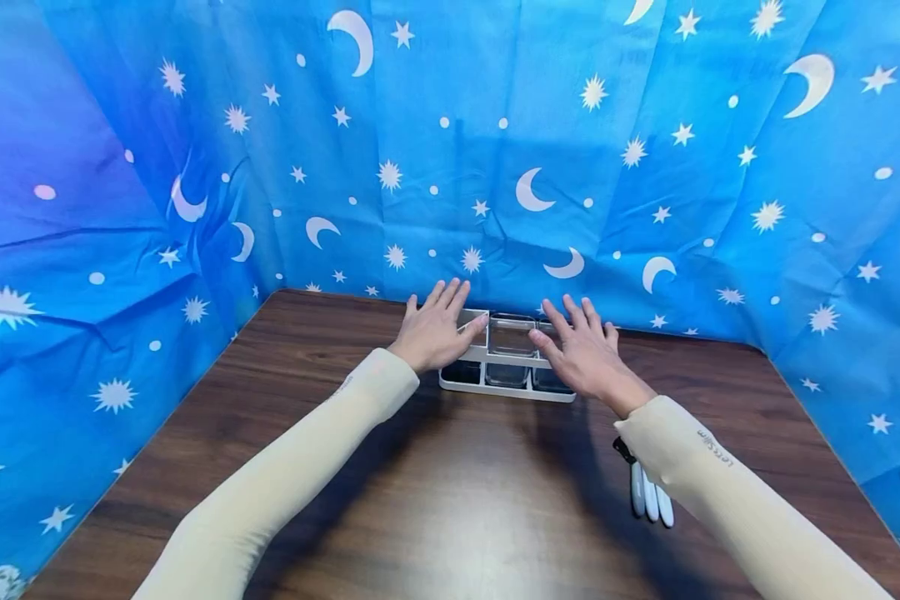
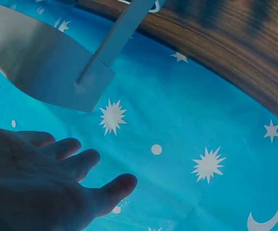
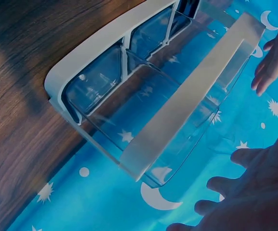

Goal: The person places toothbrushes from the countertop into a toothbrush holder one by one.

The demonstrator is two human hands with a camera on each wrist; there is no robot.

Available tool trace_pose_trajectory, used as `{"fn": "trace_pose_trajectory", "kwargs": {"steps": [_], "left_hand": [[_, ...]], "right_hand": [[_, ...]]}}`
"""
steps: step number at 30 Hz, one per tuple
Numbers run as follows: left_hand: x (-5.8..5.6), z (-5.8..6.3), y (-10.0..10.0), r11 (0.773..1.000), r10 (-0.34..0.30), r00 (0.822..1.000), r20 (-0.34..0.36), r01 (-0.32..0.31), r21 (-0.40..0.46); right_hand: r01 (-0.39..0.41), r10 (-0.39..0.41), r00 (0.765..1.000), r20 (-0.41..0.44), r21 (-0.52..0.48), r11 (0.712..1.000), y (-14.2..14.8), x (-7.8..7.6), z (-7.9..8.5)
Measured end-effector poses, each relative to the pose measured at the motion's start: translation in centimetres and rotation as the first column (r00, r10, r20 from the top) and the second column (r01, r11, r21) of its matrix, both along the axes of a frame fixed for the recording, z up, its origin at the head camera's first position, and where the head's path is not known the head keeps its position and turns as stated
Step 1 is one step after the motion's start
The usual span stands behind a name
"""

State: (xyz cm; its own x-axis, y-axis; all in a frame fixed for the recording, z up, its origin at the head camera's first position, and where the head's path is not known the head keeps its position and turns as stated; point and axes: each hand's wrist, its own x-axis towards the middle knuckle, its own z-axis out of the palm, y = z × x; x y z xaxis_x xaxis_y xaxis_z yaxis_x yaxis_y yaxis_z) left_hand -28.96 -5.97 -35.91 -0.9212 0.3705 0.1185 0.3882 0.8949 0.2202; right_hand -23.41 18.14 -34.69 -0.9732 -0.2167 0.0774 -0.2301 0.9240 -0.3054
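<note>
A white two-tier rack [image 1: 506,394] with clear bins [image 1: 512,335] stands near the back of the table. My left hand [image 1: 435,329] is at its left end, palm down with fingers spread and straight. At the opposite end my right hand [image 1: 588,354] is spread the same way, overlapping the bins there. Neither hand holds anything. In the right wrist view, the rack's pale upper band [image 3: 191,98] crosses in front of the see-through bins, with my right hand's fingertips beside it. A grey panel [image 2: 47,57] shows above my left hand [image 2: 47,183] in the left wrist view.
Several slim grey and white pen-like things [image 1: 651,496] lie on the brown wooden table [image 1: 450,500], beside my right sleeve. A small black item [image 1: 624,450] shows partly behind that sleeve. Blue cloth [image 1: 495,150] with moons and stars hangs around the table.
</note>
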Motion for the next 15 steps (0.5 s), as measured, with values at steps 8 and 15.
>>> {"fn": "trace_pose_trajectory", "kwargs": {"steps": [8, 15], "left_hand": [[-0.11, 0.75, -0.11, 1.000, 0.007, 0.999, -0.033, -0.007, -0.010], [0.19, 0.45, -0.03, 1.000, -0.007, 1.000, -0.018, 0.006, -0.024]], "right_hand": [[-0.007, 0.006, 1.000, -0.015, -0.017, 1.000, 0.15, -0.37, 0.46], [-0.010, 0.010, 1.000, 0.001, -0.027, 1.000, 0.31, 0.04, 0.23]]}}
